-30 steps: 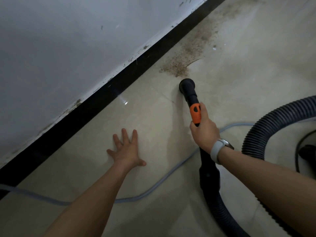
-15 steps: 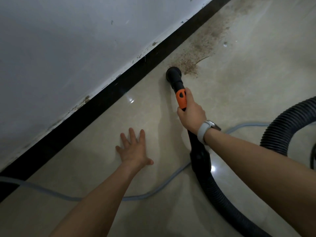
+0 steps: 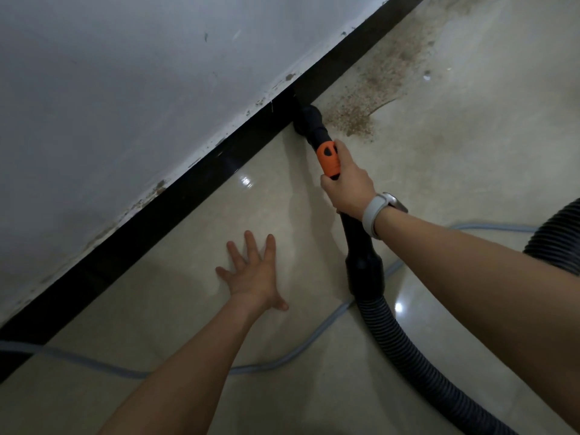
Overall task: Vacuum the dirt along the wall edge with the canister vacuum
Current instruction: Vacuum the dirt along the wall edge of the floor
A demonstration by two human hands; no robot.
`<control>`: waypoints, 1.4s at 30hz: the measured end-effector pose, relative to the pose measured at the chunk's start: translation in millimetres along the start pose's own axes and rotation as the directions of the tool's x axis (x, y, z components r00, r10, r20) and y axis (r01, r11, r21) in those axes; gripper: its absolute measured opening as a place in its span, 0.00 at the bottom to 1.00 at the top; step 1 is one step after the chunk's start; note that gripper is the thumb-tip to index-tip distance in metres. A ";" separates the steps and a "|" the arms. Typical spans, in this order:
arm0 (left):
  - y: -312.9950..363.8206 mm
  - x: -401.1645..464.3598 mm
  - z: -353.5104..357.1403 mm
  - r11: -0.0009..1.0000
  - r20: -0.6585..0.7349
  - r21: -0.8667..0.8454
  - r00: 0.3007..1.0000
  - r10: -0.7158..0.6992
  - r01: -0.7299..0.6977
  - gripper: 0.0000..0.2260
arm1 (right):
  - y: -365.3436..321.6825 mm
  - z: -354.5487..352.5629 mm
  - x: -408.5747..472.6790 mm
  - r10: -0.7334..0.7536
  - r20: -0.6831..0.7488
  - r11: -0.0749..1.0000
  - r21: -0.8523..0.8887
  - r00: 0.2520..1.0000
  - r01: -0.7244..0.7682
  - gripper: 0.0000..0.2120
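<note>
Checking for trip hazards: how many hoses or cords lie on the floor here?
2. The black ribbed vacuum hose runs from the right hand toward lower right, looping back at the right edge. A thin blue-grey cord snakes behind the left hand.

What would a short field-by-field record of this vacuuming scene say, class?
Nozzle: vacuum nozzle at the black baseboard, beside the dirt
Dirt: brown dirt patch along the wall edge, not yet cleared
Right hand: right hand grips the wand by its orange collar
Left hand: left hand flat on the floor
Hose: ribbed hose trails back
</note>
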State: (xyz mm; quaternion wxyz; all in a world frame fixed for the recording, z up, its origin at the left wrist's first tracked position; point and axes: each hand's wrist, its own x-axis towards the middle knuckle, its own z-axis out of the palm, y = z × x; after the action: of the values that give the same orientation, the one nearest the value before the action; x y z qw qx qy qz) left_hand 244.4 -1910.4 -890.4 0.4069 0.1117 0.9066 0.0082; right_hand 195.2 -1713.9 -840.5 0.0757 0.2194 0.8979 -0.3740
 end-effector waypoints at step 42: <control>8.8 -6.8 -10.4 0.998 0.034 0.058 0.999 -0.009 0.007 0.58 | 54.5 -17.6 -63.0 0.248 -0.234 0.952 -0.119 0.940 -0.281 0.34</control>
State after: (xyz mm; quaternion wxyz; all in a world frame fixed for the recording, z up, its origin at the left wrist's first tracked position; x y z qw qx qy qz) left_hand 242.8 -1902.4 -877.5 0.4191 0.1198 0.8997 -0.0218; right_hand 276.5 -1688.8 -843.9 0.0437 0.3712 0.8887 -0.2655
